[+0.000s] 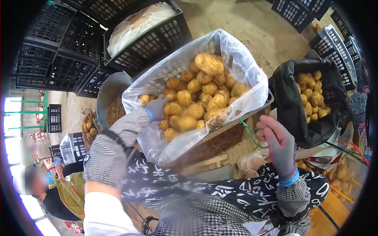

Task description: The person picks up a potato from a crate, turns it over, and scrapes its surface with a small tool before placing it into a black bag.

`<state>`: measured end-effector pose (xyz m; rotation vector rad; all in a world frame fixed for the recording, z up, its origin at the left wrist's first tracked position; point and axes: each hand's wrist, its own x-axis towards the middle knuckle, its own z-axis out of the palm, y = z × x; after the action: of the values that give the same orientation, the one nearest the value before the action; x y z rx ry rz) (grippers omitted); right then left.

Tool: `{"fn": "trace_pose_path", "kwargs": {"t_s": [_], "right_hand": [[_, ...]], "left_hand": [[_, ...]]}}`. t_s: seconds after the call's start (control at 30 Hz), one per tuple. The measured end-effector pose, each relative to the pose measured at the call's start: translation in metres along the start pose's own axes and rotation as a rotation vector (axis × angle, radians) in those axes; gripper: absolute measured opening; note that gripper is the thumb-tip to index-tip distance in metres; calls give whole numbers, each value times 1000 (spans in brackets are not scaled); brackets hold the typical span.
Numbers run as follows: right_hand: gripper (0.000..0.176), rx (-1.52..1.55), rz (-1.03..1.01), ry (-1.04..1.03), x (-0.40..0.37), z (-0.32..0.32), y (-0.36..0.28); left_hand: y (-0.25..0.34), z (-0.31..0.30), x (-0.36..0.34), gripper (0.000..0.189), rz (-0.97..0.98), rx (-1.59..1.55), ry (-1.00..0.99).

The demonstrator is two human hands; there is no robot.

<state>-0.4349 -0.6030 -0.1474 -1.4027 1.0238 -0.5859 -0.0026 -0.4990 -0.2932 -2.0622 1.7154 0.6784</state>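
A crate lined with white plastic film (244,59) stands in front of me, heaped with yellow potatoes (195,111) that carry specks of soil. My left hand (156,109), in a grey glove, reaches over the crate's left side and touches the potatoes; its fingers look stretched out, their tips partly hidden among them. Right of the crate, my right hand (280,145) hovers in a grey and pink glove. Its fingers are slightly bent and apart, with nothing in them. A thin green string (249,133) hangs from the crate's edge near those fingers.
To the right stands a black-lined container (284,78) with more potatoes. A metal tub (108,92) with soil sits at the left, beside stacked black crates (71,51). A white-covered crate (153,41) is behind. Another person (63,192) is at lower left.
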Motion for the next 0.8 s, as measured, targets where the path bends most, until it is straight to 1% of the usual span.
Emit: {"fn": "trace_pose_path", "kwargs": {"t_s": [0.07,0.1,0.13,0.23,0.33,0.4,0.43,0.47,0.57,0.6,0.67,0.7,0.73,0.77,0.8], "right_hand": [[32,37,40,-73,0,4,0],[32,53,59,-110,0,7,-1],[36,92,132,-150,0,13,-3],[46,379,271,-289,-2,33,1],[63,508,258,-482,-11,59,-1],[71,536,207,-471,-13,68,2],[76,550,173,-465,-11,71,2],[82,520,172,-405,-11,70,-4],[84,367,93,-375,-12,67,-2],[85,344,81,-366,-13,68,-2],[76,-63,-165,-350,-13,67,-7],[72,-265,-285,-338,-14,66,-8],[72,-200,-265,-348,-13,67,-4],[71,-135,-241,-359,-13,68,2],[70,-69,-216,-368,-13,68,6]], "left_hand": [[17,-22,-25,75,233,-330,244],[38,-47,-42,76,253,-480,235],[64,-70,-60,78,275,-634,224],[121,-95,-101,81,392,-1231,126],[163,-92,-127,82,495,-1532,209],[177,-85,-137,76,555,-1788,131],[181,-85,-139,79,523,-1818,139],[186,-84,-142,82,492,-1847,148],[176,-81,-136,80,287,-2124,-62],[173,-78,-135,87,313,-2059,-90],[176,-64,-135,92,457,-1687,195],[179,-61,-137,94,484,-1619,246],[181,-60,-139,96,507,-1550,299],[183,-59,-142,98,498,-1612,271],[183,-58,-142,99,495,-1539,309]]}}
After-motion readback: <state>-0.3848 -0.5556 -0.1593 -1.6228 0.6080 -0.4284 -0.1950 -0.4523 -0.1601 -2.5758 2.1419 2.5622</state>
